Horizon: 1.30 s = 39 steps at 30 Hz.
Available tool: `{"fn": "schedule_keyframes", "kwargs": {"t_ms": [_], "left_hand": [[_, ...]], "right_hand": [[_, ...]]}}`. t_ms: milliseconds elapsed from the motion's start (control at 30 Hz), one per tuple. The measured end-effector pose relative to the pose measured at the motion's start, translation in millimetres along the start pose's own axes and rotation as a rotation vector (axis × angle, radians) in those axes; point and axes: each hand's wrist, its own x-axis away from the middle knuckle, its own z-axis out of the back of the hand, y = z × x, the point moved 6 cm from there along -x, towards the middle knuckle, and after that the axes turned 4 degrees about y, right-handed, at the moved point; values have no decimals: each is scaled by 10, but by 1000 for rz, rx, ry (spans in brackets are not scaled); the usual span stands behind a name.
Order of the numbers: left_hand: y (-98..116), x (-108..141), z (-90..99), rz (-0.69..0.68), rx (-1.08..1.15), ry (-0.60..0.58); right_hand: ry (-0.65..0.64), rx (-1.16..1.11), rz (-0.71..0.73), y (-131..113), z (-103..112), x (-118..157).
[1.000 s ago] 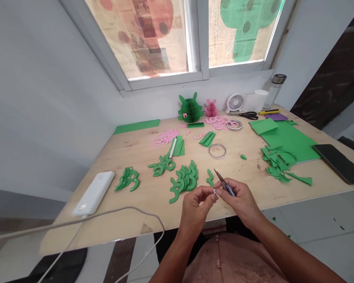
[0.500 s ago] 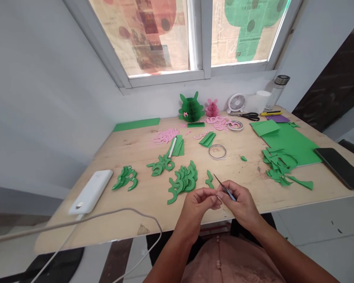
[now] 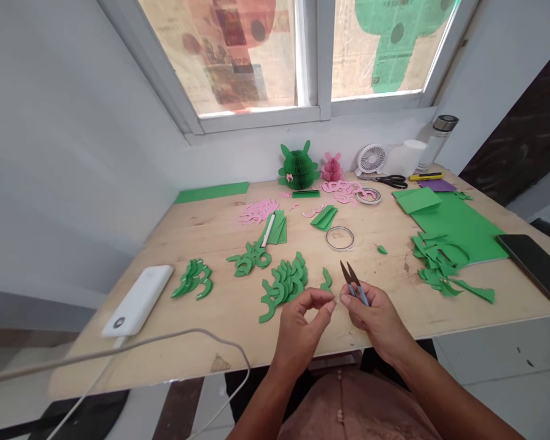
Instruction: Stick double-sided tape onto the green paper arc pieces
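Thread snips (image 3: 351, 281) with dark blades and blue handles sit in my right hand (image 3: 376, 313), blades spread and pointing away from me. The thumb and forefinger of that hand are pressed together beside the handles. Close by on the left, my left hand (image 3: 300, 330) makes a pinch; whatever is between its fingertips is too small to make out. A small gap separates the two hands. Just beyond the left fingertips lies a curved green paper piece (image 3: 326, 279). Left of it is a heap of similar scalloped green paper pieces (image 3: 284, 281).
More green cut-outs (image 3: 193, 280) lie near a white power bank (image 3: 140, 299), whose cable loops across the front left. A tape roll (image 3: 340, 238) is mid-table. Green scraps (image 3: 440, 260) and a phone (image 3: 534, 266) lie right. Paper honeycomb figures (image 3: 299, 171) stand by the wall.
My hands, which were touching at the fingertips, have moved slightly apart. The snips' blades have turned and now show spread. The view has shifted a little.
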Motion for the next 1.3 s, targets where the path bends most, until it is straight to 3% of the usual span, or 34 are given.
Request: {"fn": "schedule_keyframes", "kwargs": {"t_ms": [100, 400, 700, 1033, 1300], "left_hand": [[82, -29, -30, -72, -118, -39], [151, -82, -30, -110, -220, -15], [-54, -168, -51, 70, 101, 26], [-18, -179, -4, 89, 220, 62], [31, -241, 23, 81, 215, 55]], "right_hand": [[-23, -17, -18, -2, -46, -17], [-29, 12, -8, -7, -42, -38], [2, 5, 13, -49, -48, -17], [-13, 46, 76, -3, 6, 4], [-44, 138, 24, 123, -10, 54]]}}
